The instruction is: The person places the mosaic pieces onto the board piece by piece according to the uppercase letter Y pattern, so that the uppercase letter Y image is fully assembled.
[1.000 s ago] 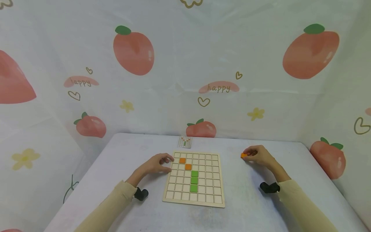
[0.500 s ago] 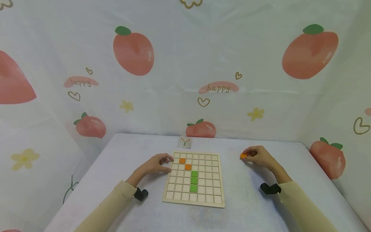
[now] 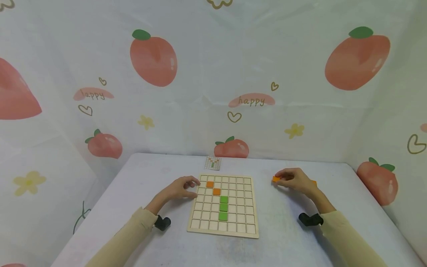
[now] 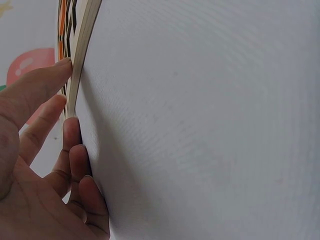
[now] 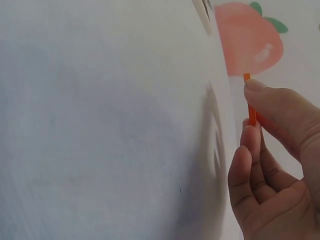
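A square wooden grid board (image 3: 237,218) lies on the table with two orange tiles in a diagonal and a column of green tiles (image 3: 223,207) in its cells. My left hand (image 3: 178,188) rests at the board's left side, thumb and fingertips touching the rim; in the left wrist view the thumb (image 4: 37,89) meets the board's edge (image 4: 80,65). Right of the board, my right hand (image 3: 295,180) pinches an orange tile (image 3: 276,179) between thumb and fingers. The right wrist view shows this tile (image 5: 251,112) edge-on, held off the table.
Behind my right wrist another orange piece (image 3: 314,183) partly shows on the white table (image 3: 277,237). A small card (image 3: 212,163) printed with a coloured grid pattern lies beyond the board. A fruit-printed cloth (image 3: 200,66) hangs behind the table.
My right hand has moved a little left with the orange tile, and an orange piece now shows behind that wrist. The left hand and the board have stayed put.
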